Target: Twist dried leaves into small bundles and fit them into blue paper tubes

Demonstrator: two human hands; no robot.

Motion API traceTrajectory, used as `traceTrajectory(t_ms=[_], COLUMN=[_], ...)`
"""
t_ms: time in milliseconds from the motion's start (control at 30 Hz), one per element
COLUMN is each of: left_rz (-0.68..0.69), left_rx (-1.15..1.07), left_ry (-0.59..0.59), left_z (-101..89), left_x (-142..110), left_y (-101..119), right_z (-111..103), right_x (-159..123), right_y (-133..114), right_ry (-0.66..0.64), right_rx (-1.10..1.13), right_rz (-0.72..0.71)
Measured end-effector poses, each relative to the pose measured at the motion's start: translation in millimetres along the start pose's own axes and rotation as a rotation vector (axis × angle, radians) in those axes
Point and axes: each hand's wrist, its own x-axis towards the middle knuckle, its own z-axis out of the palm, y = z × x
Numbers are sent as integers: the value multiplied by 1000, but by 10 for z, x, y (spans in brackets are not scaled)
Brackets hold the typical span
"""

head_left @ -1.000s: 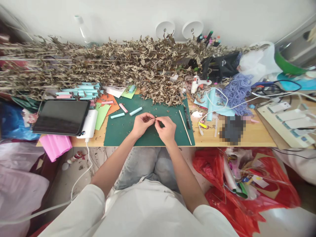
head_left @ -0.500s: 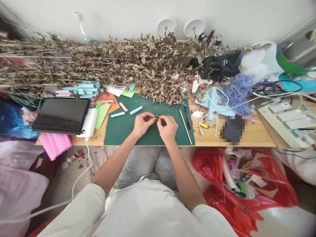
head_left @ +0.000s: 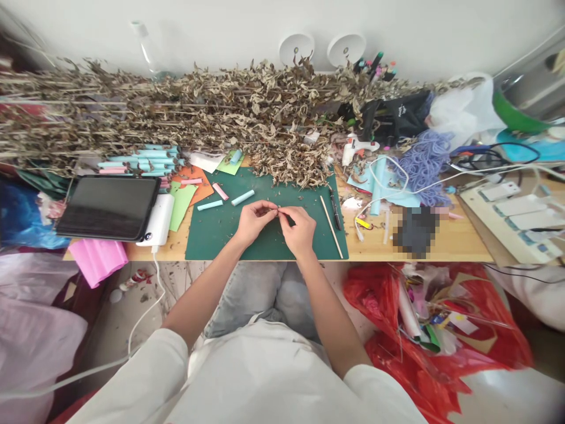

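My left hand [head_left: 252,221] and my right hand [head_left: 300,229] meet fingertip to fingertip above the green cutting mat [head_left: 220,235]. Both pinch a small brown bit of dried plant [head_left: 279,211] between thumbs and forefingers; most of it is hidden by the fingers. A long heap of dried leafy stems [head_left: 185,118] lies across the back of the desk, its nearest clump [head_left: 291,162] spilling onto the mat just beyond my hands. Crumbs of dry leaf are scattered on the mat.
Left of the mat lie a dark tablet [head_left: 108,207], a white power bank [head_left: 159,219], rolled blue and pink paper tubes [head_left: 141,162] and paper sheets. Right: a wooden stick [head_left: 331,227], a pen [head_left: 334,207], a glue gun [head_left: 357,147], purple yarn [head_left: 424,162], cables. A red bag of scraps [head_left: 441,330] sits on the floor.
My fingertips have drawn closer together around the small brown piece, which now shows less between them. Both hands stay in the same spot over the mat.
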Motion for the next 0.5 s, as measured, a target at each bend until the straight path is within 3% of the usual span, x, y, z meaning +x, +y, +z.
traceTrajectory(t_ms=[500], left_rz=[55], left_rx=[136], left_ry=[30], left_z=[39], left_x=[-8], left_y=[-38], right_z=[18], right_x=[4], right_y=[35], right_ry=[87], right_rx=[-128], right_rz=[33])
